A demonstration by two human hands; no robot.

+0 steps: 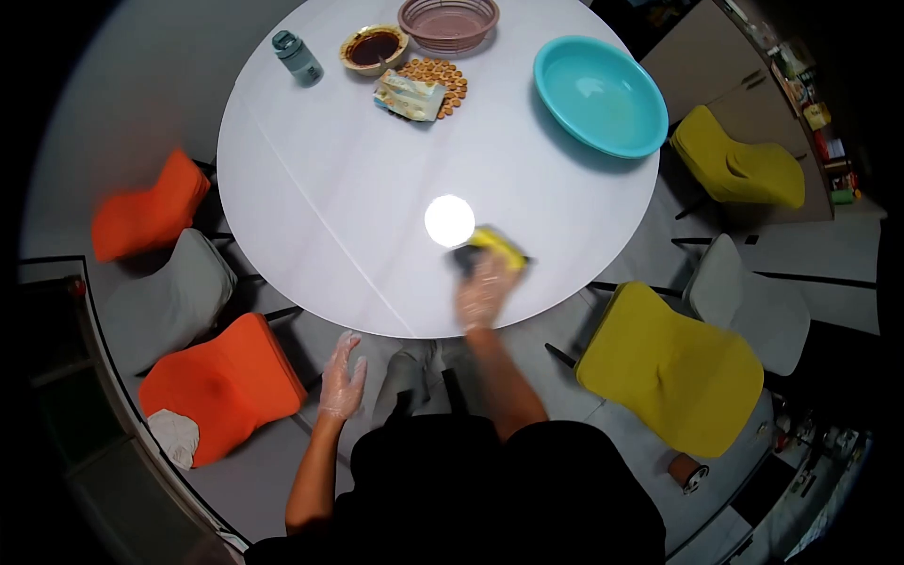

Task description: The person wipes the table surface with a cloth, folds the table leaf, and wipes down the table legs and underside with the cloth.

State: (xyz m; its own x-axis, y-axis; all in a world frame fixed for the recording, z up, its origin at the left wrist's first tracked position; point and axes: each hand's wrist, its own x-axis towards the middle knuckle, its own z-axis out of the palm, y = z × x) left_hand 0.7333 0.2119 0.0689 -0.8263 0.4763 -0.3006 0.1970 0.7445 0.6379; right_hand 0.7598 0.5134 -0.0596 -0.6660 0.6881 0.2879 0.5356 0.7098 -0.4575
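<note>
My right hand [485, 287], in a clear plastic glove, presses a yellow and dark cleaning cloth [507, 247] on the white round table [358, 207]. Motion blurs both, and the fingers partly cover the cloth. Just off the table's near edge, my left hand [343, 380] hovers, gloved too, with its fingers apart and nothing in it. A bright light reflection lies on the tabletop just beyond the cloth.
At the far side stand a grey-green bottle [298, 58], a bowl of dark liquid [374, 49], a pinkish-brown basket [449, 24] and a tissue pack [410, 96] on a beaded mat [452, 81]. A turquoise basin [603, 94] is at right. Orange [226, 381], grey and yellow-green chairs [669, 367] surround the table.
</note>
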